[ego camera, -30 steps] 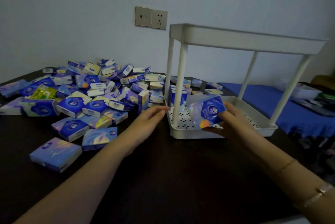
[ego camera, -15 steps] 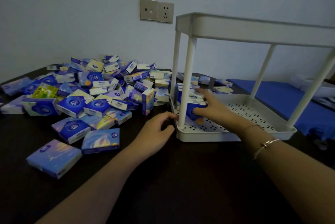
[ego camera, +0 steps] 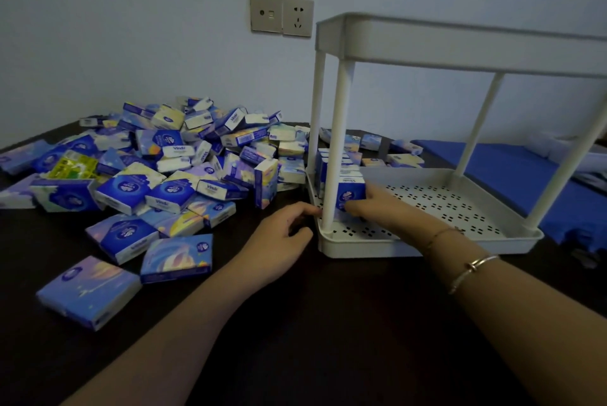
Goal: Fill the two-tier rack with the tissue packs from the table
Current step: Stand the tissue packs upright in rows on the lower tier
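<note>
A white 2-tier rack (ego camera: 427, 243) was seen standing on the dark counter (ego camera: 328, 340) at 3 o'clock of the view. The right hand (ego camera: 377, 205) was reached into the lower tier, and its grip was clamped on a blue tissue pack (ego camera: 349, 195) held upright on the perforated floor, just behind the near-left post (ego camera: 335, 149). That pack was pressed against a short row of upright packs (ego camera: 328, 164) lined along the tier's left wall toward 12 o'clock. The left hand (ego camera: 282, 241) was rested on the counter just outside the rack's near-left corner, at 9 o'clock of the held pack; its fingers were loosely curled and nothing was gripped, the fingertips lying near the rim. A large heap of tissue packs (ego camera: 164, 169) was spread over the counter at 9 to 11 o'clock, with 2 flat packs (ego camera: 177, 258) lying nearest. The upper tier (ego camera: 460, 44) was viewed from below, so its contents could not be told. A wall socket (ego camera: 281, 14) was seen at 12 o'clock.
</note>
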Tool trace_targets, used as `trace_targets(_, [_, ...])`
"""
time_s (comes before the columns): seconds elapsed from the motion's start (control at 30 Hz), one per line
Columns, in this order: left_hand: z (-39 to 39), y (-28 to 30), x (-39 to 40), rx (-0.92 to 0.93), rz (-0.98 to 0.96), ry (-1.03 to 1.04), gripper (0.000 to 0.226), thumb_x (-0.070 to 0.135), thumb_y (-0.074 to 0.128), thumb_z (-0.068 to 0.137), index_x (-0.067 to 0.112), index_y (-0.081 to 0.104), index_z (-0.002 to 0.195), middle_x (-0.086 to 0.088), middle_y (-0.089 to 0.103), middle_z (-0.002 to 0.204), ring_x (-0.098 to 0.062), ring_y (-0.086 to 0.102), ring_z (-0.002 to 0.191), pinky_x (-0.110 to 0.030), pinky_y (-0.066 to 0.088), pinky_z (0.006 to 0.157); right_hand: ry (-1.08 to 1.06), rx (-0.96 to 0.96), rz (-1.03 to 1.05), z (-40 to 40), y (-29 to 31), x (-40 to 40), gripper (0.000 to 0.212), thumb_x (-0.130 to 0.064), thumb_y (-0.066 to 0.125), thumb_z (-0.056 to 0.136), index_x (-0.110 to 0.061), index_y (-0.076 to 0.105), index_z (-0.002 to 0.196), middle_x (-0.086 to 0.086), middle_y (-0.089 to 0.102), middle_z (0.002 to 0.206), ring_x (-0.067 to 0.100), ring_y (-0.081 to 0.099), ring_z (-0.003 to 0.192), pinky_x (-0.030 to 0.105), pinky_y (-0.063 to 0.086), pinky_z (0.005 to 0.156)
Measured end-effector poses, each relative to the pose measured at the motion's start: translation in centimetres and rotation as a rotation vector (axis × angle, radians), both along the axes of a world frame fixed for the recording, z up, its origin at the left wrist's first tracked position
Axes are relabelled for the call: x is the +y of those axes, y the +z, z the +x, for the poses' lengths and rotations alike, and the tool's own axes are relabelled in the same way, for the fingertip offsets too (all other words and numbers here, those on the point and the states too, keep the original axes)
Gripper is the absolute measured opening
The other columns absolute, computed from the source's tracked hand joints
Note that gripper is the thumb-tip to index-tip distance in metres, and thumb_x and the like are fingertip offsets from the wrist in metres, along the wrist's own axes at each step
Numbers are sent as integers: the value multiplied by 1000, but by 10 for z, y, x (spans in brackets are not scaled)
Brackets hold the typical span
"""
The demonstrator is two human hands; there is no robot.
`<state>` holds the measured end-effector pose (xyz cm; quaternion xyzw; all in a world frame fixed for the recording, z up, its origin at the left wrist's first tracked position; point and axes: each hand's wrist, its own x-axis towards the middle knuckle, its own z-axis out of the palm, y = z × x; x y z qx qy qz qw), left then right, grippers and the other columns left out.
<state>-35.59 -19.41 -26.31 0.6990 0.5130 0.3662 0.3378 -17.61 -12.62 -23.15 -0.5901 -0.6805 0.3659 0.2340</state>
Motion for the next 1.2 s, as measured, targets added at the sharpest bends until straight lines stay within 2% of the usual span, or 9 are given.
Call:
trace_targets(0.1, [-3,6,-2,53,-1,-9,41,8,47,92,31,56,126,15,51,127,2,48,110,-1,35,78,10,-33,17,-1,1,-3,43,-12,54,92,-14,43,133,1,55,115,9,51,95,21,43,78])
trace_targets(0.33, [-32,39,-15,176,-45,-14,43,11,52,93,28,48,133,9,47,139,-8,44,128,-22,35,97,-10,-323,132,12,9,-25,60,-26,55,92,-13,29,145,8,41,146,22,43,130,33,35,103])
trace_targets(0.5, [-76,72,-38,770,-277,-89,78,47,74,73,37,33,139,14,30,146,-13,31,134,-31,33,105,-129,-180,539,13,15,-70,14,-11,50,91,-19,56,101,-1,62,99,4,58,82,24,50,71])
trace_targets(0.7, [-87,64,-36,972,-333,3,68,36,79,72,33,44,130,7,44,136,-16,43,123,-30,41,97,84,-203,629,-26,21,-108,20,-13,48,90,-24,59,78,-7,63,79,7,61,77,32,55,76])
trace_targets(0.87, [-97,62,-33,932,-377,55,69,24,77,76,29,40,134,3,43,138,-19,45,122,-23,44,69,243,-208,682,-77,16,-107,14,-12,49,89,-21,60,88,-9,60,82,3,55,79,22,48,74])
trace_targets(0.93, [-107,59,-31,867,-350,85,65,21,77,76,27,44,131,3,47,135,-19,49,119,-28,47,82,274,-209,712,-97,7,-94,19,-9,49,86,-20,58,99,-7,56,93,3,52,86,20,43,77])
trace_targets(1.0, [-118,57,-29,713,-298,122,59,23,78,75,28,48,125,5,52,128,-17,53,113,-32,47,91,272,-204,729,-113,-7,-74,28,-6,49,83,-19,55,108,-2,51,107,10,48,103,20,38,87])
trace_targets(1.1, [-136,59,-25,340,-161,246,51,29,76,76,25,51,120,3,55,116,-14,56,101,-29,48,82,245,-191,734,-135,-21,-49,30,-7,51,83,-18,55,112,1,45,124,14,38,123,21,30,100])
trace_targets(1.2, [-145,53,-10,112,59,559,54,30,72,80,17,47,126,-4,52,124,-19,55,104,-32,48,83,241,-163,718,-152,-29,-31,32,-8,53,84,-16,51,115,2,48,124,16,40,122,26,34,103])
